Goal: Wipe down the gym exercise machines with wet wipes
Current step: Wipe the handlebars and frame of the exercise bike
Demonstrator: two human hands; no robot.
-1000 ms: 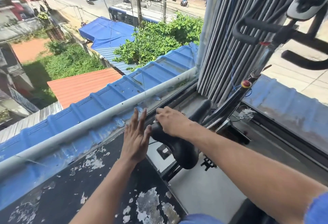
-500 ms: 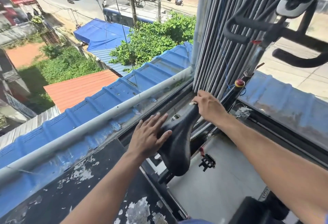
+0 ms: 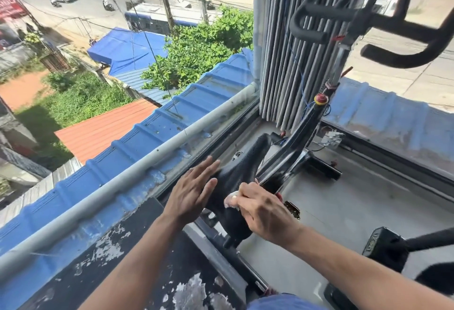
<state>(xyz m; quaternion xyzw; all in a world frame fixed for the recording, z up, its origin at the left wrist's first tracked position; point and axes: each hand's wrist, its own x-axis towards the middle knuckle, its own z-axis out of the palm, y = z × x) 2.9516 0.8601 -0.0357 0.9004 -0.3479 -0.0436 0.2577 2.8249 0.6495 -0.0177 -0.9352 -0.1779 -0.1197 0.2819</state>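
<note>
A black exercise bike stands by the window, its saddle (image 3: 242,166) pointing away from me toward the glass corner. My left hand (image 3: 192,193) rests flat with straight fingers against the saddle's left side. My right hand (image 3: 264,209) grips a crumpled white wet wipe (image 3: 231,201) and presses it on the rear right part of the saddle. The bike frame (image 3: 298,137) rises to black handlebars (image 3: 317,35) at the upper right, with a red knob (image 3: 320,99) on the frame.
A large window (image 3: 147,76) runs along the left, with a dark peeling sill (image 3: 137,255) below it. Grey vertical blinds (image 3: 280,51) hang in the corner. A black pedal (image 3: 383,248) sits low at the right above the grey floor (image 3: 344,211).
My right hand has drawn back from the saddle's nose to its rear with the wipe. My left hand stays flat on the saddle's left side.
</note>
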